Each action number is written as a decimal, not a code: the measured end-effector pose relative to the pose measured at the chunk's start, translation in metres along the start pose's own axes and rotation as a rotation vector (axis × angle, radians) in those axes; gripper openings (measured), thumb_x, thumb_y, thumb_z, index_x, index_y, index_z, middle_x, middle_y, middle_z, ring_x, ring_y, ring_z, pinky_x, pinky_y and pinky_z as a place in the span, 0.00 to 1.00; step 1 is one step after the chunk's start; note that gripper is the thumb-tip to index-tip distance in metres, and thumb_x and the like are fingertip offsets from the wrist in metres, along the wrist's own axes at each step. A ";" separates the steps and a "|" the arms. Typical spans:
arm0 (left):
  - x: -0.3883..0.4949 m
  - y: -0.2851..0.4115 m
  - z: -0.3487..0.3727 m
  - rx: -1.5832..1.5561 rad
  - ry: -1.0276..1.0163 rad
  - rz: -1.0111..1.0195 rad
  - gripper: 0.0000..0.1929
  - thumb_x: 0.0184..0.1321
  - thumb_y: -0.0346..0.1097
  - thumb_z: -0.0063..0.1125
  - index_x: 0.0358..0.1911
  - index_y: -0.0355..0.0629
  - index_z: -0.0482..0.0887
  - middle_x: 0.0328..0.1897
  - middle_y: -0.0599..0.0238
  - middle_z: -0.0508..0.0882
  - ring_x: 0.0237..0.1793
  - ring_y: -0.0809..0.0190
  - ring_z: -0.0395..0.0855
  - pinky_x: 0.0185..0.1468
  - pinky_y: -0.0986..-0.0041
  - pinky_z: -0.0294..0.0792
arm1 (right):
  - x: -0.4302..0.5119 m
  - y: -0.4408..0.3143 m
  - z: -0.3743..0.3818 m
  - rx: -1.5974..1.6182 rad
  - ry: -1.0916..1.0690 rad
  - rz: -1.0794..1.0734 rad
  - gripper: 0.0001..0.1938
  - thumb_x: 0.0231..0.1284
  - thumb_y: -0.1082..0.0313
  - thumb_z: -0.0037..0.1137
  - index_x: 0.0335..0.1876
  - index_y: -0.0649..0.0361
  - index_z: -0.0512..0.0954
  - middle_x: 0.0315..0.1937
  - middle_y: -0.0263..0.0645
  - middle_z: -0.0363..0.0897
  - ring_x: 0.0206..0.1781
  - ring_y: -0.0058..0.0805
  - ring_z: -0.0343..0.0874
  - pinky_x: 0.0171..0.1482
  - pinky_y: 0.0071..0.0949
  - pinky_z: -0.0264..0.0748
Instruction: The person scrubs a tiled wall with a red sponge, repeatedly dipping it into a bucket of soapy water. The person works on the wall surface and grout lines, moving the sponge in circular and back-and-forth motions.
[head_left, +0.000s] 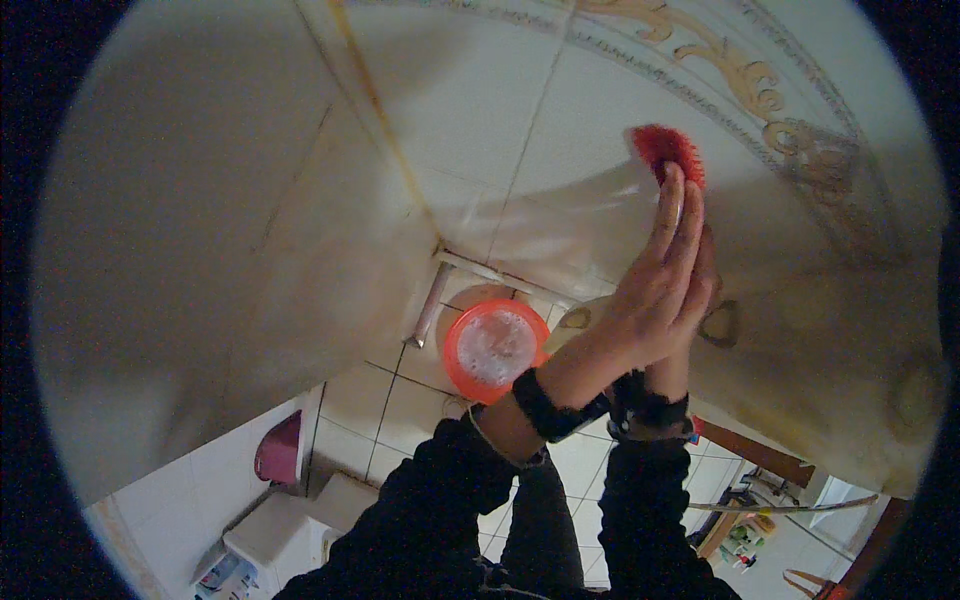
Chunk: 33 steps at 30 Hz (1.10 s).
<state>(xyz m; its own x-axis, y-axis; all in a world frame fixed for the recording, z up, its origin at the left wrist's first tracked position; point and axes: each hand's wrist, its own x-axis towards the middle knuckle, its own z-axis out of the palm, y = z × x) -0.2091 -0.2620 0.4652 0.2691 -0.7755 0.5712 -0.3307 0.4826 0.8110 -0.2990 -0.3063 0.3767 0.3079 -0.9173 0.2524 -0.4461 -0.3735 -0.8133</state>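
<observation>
A red scrubbing brush (667, 150) with bristles lies against the white tiled wall (570, 120), at the upper right of the head view. The extended fingers of my left hand (656, 285) press on its back and lower edge. My right hand (707, 262) is mostly hidden behind the left, close against it; whether it also touches the brush does not show. Both wrists wear black bands. Below the hands, a round orange-red basin (454, 360) holds foamy water on the tiled floor (360, 405).
A brown-stained joint (375, 105) runs down the wall corner. Low pale edging (431, 307) stands near the basin. At lower left are a maroon bucket (279, 450) and a white container (274, 529). A patterned tile border (720, 67) curves at upper right. Shelved items (746, 540) stand lower right.
</observation>
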 end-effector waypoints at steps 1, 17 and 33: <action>-0.009 -0.009 -0.001 -0.015 0.040 -0.095 0.42 0.63 0.35 0.49 0.74 0.38 0.35 0.77 0.35 0.33 0.77 0.37 0.31 0.76 0.57 0.41 | 0.002 -0.005 0.009 0.122 0.053 -0.032 0.13 0.66 0.61 0.42 0.48 0.53 0.77 0.38 0.50 0.82 0.42 0.48 0.80 0.44 0.41 0.74; -0.042 -0.042 -0.011 -0.137 0.106 -0.659 0.42 0.64 0.36 0.44 0.72 0.34 0.28 0.78 0.42 0.25 0.78 0.45 0.24 0.77 0.60 0.31 | 0.018 -0.038 0.015 -0.161 -0.186 0.470 0.17 0.68 0.54 0.40 0.50 0.55 0.77 0.36 0.44 0.83 0.39 0.37 0.80 0.42 0.35 0.74; -0.032 -0.056 -0.088 -0.451 0.397 -0.428 0.40 0.67 0.37 0.40 0.72 0.35 0.28 0.79 0.46 0.29 0.78 0.50 0.26 0.77 0.63 0.28 | 0.020 -0.091 0.085 -0.737 -0.513 0.107 0.15 0.63 0.60 0.46 0.53 0.46 0.76 0.34 0.45 0.84 0.35 0.48 0.83 0.35 0.46 0.78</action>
<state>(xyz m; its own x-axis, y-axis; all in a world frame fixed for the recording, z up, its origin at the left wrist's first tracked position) -0.1192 -0.2281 0.4125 0.6269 -0.7687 0.1266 0.2574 0.3578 0.8976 -0.1807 -0.2785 0.4112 0.4923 -0.8439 -0.2133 -0.8645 -0.4455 -0.2326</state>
